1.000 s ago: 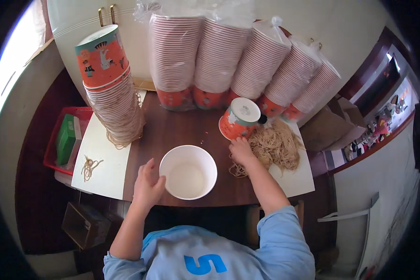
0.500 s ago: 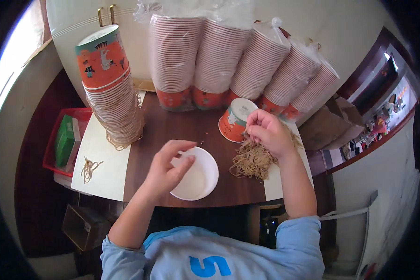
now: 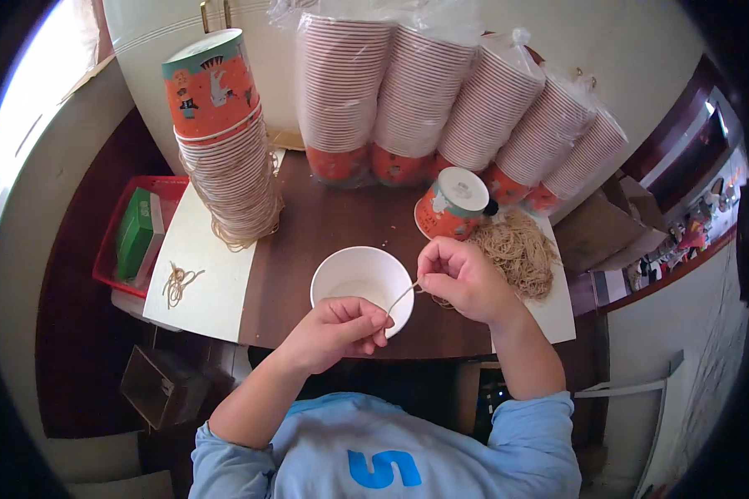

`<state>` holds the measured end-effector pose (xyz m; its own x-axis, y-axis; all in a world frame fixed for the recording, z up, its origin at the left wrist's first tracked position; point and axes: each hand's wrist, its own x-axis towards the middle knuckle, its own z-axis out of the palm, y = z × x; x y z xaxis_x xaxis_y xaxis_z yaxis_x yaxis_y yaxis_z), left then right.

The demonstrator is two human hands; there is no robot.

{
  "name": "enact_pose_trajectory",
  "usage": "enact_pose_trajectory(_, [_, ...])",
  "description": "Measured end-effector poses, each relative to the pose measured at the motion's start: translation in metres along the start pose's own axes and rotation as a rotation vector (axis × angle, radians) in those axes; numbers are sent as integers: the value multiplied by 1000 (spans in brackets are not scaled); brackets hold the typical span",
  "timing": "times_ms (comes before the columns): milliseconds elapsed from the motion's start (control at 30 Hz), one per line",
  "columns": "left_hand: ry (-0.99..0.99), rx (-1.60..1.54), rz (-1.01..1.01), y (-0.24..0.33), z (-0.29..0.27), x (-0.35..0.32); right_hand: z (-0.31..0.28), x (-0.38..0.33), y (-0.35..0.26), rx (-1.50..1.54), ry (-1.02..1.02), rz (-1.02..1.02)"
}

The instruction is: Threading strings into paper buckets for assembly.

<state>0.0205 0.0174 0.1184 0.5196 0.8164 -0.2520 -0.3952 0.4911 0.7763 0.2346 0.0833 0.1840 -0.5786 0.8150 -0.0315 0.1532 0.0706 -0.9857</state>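
A thin tan rubber band [image 3: 404,296] runs taut between my two hands above the near rim of a white paper tub [image 3: 354,262]. My left hand [image 3: 345,334] pinches its lower end between thumb and fingers. The other end sits in the pinch of my right hand [image 3: 462,279], slightly higher. The tub stands mouth up on the table, its inside bare and white. A tangled pile of tan rubber bands [image 3: 520,254] lies just beyond my right hand. Behind that hand an orange and green paper tub [image 3: 453,208] stands upside down.
At the left rises a tall stack of upturned orange tubs [image 3: 216,100] with bands around it. Several plastic-wrapped tub stacks [image 3: 345,91] line the back. A few loose bands [image 3: 177,284] lie on the table's left side, near a red basket [image 3: 104,258] holding a green box [image 3: 140,237].
My right hand has come away from the pile toward the middle with a rubber band. My left hand has closed on the band's other end. The whole view has shifted slightly.
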Motion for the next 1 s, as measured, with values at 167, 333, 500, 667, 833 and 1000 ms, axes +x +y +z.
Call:
enact_pose_trajectory(167, [93, 217, 20, 5, 2, -11, -6, -4, 23, -151, -34, 93])
enact_pose_trajectory(333, [76, 559, 37, 12, 7, -12, 24, -11, 43, -226, -215, -200])
enact_pose_trajectory(500, [80, 527, 62, 10, 1, -16, 54, -19, 41, 57, -243, 115])
enact_pose_trajectory(667, [41, 479, -37, 5, -11, -15, 59, -26, 42, -453, 28, -346])
enact_pose_trajectory(833, [77, 334, -97, -6, -16, -15, 58, -30, 52, -574, 138, -479])
enact_pose_trajectory(1000, [23, 259, -152, -15, -15, -15, 60, -35, 58, -639, 152, -573])
